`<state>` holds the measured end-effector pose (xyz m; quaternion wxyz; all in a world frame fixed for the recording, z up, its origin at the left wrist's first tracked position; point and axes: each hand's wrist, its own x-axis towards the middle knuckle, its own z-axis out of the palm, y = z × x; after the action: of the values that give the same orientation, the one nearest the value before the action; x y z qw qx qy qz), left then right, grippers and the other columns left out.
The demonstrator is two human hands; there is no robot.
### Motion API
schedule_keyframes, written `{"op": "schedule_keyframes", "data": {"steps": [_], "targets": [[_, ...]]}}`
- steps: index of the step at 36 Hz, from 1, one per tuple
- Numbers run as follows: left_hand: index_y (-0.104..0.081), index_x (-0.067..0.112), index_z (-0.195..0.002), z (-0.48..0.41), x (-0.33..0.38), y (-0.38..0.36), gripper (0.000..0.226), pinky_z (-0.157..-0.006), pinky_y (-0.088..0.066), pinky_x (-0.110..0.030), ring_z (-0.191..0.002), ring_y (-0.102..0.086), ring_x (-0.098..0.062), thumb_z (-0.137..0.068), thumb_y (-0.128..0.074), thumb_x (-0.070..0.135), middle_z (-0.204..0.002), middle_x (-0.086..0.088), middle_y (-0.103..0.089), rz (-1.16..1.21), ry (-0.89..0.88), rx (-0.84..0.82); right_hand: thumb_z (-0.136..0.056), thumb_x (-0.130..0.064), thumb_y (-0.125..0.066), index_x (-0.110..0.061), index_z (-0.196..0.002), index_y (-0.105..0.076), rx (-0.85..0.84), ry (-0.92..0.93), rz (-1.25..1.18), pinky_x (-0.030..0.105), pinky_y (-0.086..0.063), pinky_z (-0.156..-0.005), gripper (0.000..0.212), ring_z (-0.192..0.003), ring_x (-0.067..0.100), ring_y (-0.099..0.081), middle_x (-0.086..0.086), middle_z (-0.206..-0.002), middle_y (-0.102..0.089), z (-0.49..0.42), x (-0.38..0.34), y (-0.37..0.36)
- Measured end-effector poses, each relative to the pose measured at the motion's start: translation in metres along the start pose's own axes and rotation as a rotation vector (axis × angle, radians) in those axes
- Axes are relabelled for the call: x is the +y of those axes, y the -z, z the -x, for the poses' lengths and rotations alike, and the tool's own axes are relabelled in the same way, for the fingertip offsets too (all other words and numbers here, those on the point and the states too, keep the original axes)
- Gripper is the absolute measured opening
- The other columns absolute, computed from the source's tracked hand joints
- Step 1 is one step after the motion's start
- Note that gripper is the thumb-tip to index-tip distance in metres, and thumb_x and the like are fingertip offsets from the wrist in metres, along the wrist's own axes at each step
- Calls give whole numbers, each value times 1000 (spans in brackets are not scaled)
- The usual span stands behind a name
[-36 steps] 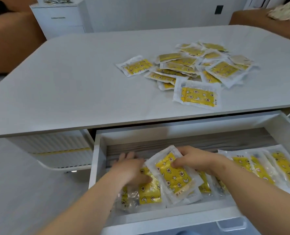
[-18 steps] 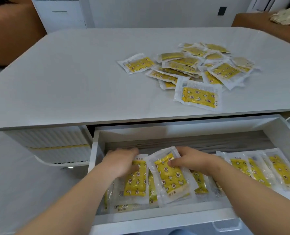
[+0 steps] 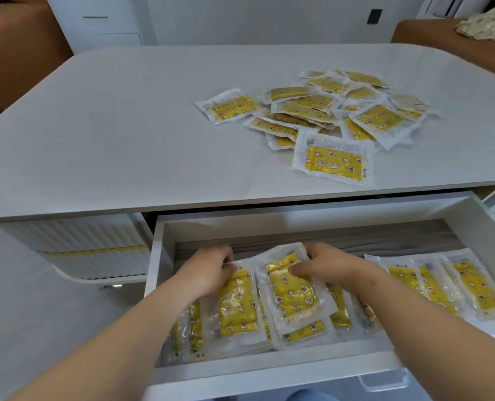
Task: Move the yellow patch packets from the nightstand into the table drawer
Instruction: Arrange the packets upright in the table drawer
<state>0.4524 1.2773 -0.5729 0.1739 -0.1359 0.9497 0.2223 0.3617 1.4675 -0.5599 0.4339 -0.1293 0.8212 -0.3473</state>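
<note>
The white table drawer [image 3: 269, 224] is pulled out below the tabletop edge. Both my hands are inside it, on yellow patch packets in clear wrappers. My left hand [image 3: 208, 270] grips the top edge of one packet [image 3: 237, 302] lying on a stack at the drawer's left. My right hand [image 3: 324, 263] pinches the top of a second packet [image 3: 294, 296] resting over the middle stack. More packets [image 3: 454, 285] lie in a row at the drawer's right. A loose heap of the same packets [image 3: 336, 111] covers the right part of the tabletop.
The grey-white table [image 3: 124, 134] fills the middle of the view. A white nightstand with drawers [image 3: 95, 21] stands behind it at the left. Brown sofas sit at the far left [image 3: 14, 47] and far right [image 3: 431, 33], the right one with a patterned cushion.
My left hand has slid a packet up into view on the left stack and now holds its top edge. My right hand has stayed on the middle packet, which has settled flatter.
</note>
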Motion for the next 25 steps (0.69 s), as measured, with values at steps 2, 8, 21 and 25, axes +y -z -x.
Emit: {"op": "schedule_keyframes", "data": {"steps": [2, 8, 21, 25], "targets": [[-53, 15, -108, -1, -1, -4, 18, -73, -37, -23, -88, -50, -14, -98, -43, 25, -106, -4, -60, 52, 16, -34, -91, -14, -57, -23, -97, -56, 22, 12, 16, 10, -48, -52, 11, -69, 2, -61, -11, -81, -63, 0, -1, 1], [-45, 23, -98, -4, 8, -18, 5, -69, -38, -24, -86, -50, -14, -97, -43, 19, -98, 2, -55, 282, 52, -24, -90, -19, -58, -17, -111, -58, 97, -10, 183, 22, -48, -69, 21, -84, 11, -61, -1, -100, -64, 1, 0, 5], [-58, 21, -115, -2, 27, -11, 25, -75, -38, -23, -104, -57, -18, -98, -40, 16, -116, 0, -63, 57, -96, 50, -86, -5, -61, -12, -93, -61, 232, 10, -39, 25, -53, -66, 10, -74, 15, -65, 4, -86, -68, 19, 7, 30], [-57, 24, -82, -6, 35, 2, 23, -66, -39, -23, -77, -53, -11, -98, -44, 14, -85, 3, -61, 472, -41, 66, -88, 1, -58, -14, -101, -59, 200, 2, -354, 39, -56, -75, 20, -81, 25, -68, 12, -95, -71, 35, 23, 54]]}}
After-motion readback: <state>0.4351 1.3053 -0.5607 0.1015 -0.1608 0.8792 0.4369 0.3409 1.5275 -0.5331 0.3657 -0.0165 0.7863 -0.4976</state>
